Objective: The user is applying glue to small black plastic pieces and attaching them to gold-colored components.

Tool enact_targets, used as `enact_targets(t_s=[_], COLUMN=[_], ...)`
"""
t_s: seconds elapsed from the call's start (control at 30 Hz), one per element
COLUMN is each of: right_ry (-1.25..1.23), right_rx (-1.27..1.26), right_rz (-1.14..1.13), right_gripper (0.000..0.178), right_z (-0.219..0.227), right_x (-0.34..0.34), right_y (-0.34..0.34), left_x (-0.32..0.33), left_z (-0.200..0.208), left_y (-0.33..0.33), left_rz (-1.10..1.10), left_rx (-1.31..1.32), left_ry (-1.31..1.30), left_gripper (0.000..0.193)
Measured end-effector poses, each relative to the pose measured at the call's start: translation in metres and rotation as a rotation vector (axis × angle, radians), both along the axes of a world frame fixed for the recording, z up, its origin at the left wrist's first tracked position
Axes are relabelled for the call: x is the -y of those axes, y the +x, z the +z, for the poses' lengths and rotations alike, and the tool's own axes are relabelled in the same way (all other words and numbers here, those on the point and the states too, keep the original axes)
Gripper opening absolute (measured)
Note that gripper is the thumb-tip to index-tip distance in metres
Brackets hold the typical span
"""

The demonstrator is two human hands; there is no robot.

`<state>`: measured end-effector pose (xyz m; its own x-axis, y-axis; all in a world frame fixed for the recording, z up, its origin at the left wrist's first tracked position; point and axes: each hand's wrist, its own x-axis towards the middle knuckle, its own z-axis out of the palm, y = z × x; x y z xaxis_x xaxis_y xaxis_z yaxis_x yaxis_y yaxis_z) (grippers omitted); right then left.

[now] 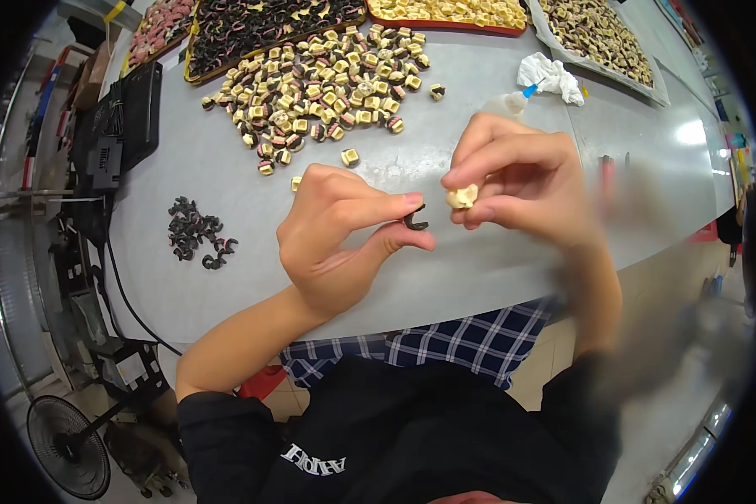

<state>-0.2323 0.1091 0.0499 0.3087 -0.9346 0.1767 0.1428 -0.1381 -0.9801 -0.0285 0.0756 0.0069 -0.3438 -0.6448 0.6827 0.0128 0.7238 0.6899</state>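
Over the front of the grey table, my left hand (328,235) pinches a small black curved piece (417,222) between thumb and forefinger. Just right of it, my right hand (529,172) grips a small cream-coloured piece (462,197) with thumb and fingertips. A narrow gap separates the two pieces. Beyond my hands spreads a large heap of small cream-and-black pieces (328,97), some with pink stripes. One such piece (350,157) lies apart, nearer my left hand. A little pile of loose black curved pieces (195,231) rests to the left.
Along the far edge stand a tray of black pieces (195,77), a red tray (445,27) of cream pieces and a white-lined tray (659,91) of assembled ones. A blue-tipped bottle (512,101) and crumpled tissue (550,76) lie beyond my right hand. A black device (143,109) sits left.
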Motion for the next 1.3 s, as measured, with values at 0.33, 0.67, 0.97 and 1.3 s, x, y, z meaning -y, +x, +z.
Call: enact_targets(t_s=[0.33, 0.67, 0.97, 1.3], right_ry=[0.309, 0.324, 0.336, 0.290], right_rx=[0.146, 0.069, 0.149, 0.153], right_rz=[0.034, 0.046, 0.059, 0.047], right_gripper=[0.023, 0.018, 0.014, 0.021], right_z=[-0.007, -0.009, -0.012, -0.024], right_x=[-0.001, -0.001, 0.001, 0.001], right_y=[0.010, 0.009, 0.014, 0.011], left_x=[0.002, 0.002, 0.003, 0.005], left_z=[-0.002, -0.002, -0.003, -0.003], left_y=[0.002, 0.001, 0.000, 0.001], left_rz=[0.077, 0.027, 0.022, -0.034], left_rx=[0.044, 0.068, 0.036, 0.079], left_ry=[-0.121, -0.127, -0.141, -0.155], left_gripper=[0.038, 0.041, 0.042, 0.049])
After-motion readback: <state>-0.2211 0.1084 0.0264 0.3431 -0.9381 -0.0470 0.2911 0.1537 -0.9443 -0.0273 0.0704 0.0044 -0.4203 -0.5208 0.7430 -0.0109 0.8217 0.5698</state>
